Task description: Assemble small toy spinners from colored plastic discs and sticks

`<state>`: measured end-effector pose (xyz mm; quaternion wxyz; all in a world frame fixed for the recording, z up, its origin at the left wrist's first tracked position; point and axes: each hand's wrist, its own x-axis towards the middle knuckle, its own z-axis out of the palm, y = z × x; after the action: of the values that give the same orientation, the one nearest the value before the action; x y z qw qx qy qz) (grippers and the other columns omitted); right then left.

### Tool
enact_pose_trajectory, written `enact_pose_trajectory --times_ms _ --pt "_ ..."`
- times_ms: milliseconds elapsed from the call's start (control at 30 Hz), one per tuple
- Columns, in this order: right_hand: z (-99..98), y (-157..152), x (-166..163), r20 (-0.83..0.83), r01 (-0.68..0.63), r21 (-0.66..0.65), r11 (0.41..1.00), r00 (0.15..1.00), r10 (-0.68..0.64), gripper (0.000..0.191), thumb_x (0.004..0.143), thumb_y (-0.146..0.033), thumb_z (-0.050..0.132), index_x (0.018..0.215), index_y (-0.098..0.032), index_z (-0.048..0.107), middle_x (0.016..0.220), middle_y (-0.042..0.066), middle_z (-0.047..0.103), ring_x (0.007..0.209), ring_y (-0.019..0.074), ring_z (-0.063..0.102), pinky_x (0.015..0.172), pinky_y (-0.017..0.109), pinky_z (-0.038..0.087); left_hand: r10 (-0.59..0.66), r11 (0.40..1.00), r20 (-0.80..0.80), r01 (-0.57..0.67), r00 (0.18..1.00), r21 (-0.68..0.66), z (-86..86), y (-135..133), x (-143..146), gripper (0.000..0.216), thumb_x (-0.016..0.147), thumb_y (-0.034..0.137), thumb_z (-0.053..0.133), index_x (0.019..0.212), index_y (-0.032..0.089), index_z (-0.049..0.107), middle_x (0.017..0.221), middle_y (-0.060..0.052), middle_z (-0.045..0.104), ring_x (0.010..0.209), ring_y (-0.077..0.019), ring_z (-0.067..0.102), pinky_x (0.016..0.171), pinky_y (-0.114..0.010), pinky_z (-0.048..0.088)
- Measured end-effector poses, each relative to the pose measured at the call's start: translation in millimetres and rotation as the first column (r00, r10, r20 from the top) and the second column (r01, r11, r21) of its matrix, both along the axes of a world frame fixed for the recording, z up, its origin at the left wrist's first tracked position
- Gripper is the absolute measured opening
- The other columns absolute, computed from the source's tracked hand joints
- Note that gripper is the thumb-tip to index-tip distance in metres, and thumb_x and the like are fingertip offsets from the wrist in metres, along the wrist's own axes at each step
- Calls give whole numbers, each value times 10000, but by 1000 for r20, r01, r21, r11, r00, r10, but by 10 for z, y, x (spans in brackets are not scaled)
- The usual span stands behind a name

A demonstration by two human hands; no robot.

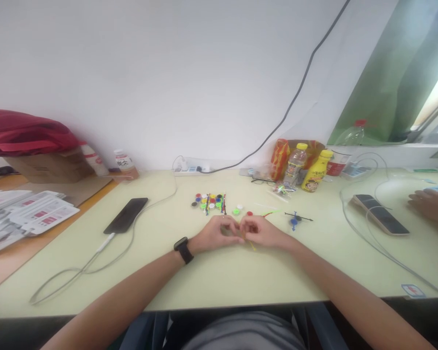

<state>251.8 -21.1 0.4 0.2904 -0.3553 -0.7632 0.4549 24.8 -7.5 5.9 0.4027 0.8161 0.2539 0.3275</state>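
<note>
My left hand and my right hand meet at the middle of the pale table, fingers curled together in a pinch. A thin yellow stick pokes out below my right hand's fingers. What my left fingers hold is too small to make out. A black watch sits on my left wrist. Just beyond the hands lie several small coloured caps and sticks, a green cap, a red cap and a blue piece on a black stick.
A black phone with a white cable lies at the left. Another phone lies at the right, next to another person's hand. Bottles and snack bags stand by the wall. A power strip, papers and boxes are at the left.
</note>
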Motion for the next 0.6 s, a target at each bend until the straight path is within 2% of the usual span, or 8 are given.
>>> enact_pose_trajectory --times_ms 67,133,300,433,600 --pt "40 -24 40 128 0 50 999 992 -6 69 800 -212 652 793 -216 584 593 -71 429 558 117 400 543 247 286 28 999 -12 -28 1000 18 0 1 1 261 838 421 812 825 169 745 944 -99 760 874 -214 702 795 -323 545" --pt "109 -44 109 277 11 91 996 960 -36 92 747 -156 623 789 -222 574 581 -75 428 547 118 398 541 249 267 60 998 -16 -60 998 15 -20 9 2 263 869 435 774 865 173 756 932 -101 751 859 -211 692 766 -314 549" --pt "320 -52 391 603 70 215 974 775 -189 191 678 -142 625 837 -240 587 629 -55 549 603 147 484 592 262 285 96 995 -31 -96 995 9 -67 27 3 264 888 443 745 873 179 761 940 -101 741 853 -207 684 755 -302 554" --pt "398 -22 624 717 131 221 966 649 -252 163 698 -180 637 848 -242 624 808 2 682 727 187 593 626 270 327 114 993 -49 -113 992 33 -42 16 4 236 902 424 727 881 191 757 936 -93 738 862 -209 678 777 -313 552" --pt "375 34 868 785 187 218 958 550 -286 140 697 -154 619 809 -235 643 884 28 713 787 203 629 638 282 351 168 980 -59 -161 984 114 -37 28 -3 185 914 387 709 979 218 746 1051 -92 729 978 -234 668 856 -353 549"
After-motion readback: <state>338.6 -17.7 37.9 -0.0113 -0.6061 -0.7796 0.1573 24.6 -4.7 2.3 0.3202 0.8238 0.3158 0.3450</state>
